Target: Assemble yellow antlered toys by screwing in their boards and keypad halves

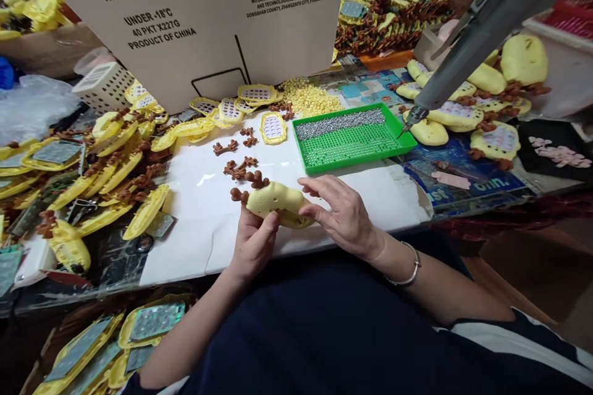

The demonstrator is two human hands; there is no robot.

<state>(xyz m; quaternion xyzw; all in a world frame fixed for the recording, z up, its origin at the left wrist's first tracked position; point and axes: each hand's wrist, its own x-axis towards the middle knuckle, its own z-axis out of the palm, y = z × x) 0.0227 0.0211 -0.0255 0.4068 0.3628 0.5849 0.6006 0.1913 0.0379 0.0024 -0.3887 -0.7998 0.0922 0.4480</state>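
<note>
My left hand (254,241) grips a yellow plastic toy shell (277,200) from below, just above the white sheet (194,222). Brown antler pieces (257,179) stick out of the shell's top left. My right hand (340,211) rests its fingers on the shell's right end, thumb underneath. A silver bangle (410,265) circles my right wrist. Loose brown antler pieces (236,166) lie on the sheet just beyond the shell.
A green tray (354,145) of small screws sits at the right. A grey electric screwdriver (482,31) hangs over it. Finished yellow toys (491,99) pile up at right, yellow shells (106,166) at left. A cardboard box (199,12) stands behind.
</note>
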